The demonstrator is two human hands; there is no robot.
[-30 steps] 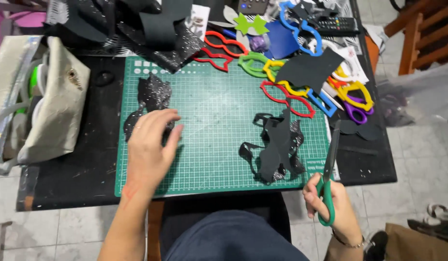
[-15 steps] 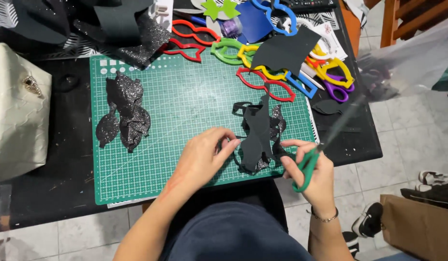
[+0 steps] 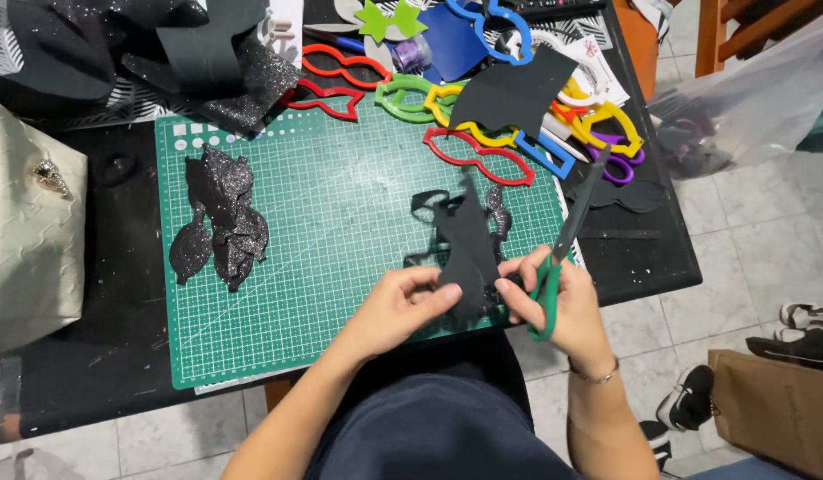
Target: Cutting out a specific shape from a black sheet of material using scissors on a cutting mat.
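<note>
Cream quilted fabric, a bag (image 3: 25,240) with a jewelled brooch, sat at nine o'clock on the black table (image 3: 91,373). Next came the green cutting mat (image 3: 340,231), and at its ten o'clock lay a pile of black glitter foam cutouts (image 3: 220,218). Moving on, the left hand (image 3: 395,307) was pinched on the lower edge of a black foam shape (image 3: 469,253), held over the mat's five o'clock corner. Right beside it, touching the same piece, the right hand (image 3: 558,298) was closed around green-handled scissors (image 3: 558,258), blades pointing to one o'clock; whether the blades were parted, hard to tell. Up at twelve o'clock, coloured plastic templates (image 3: 478,156) in red, green, yellow and blue were scattered around a black foam sheet (image 3: 514,89). Far out at two o'clock, a clear plastic bag (image 3: 749,98).
</note>
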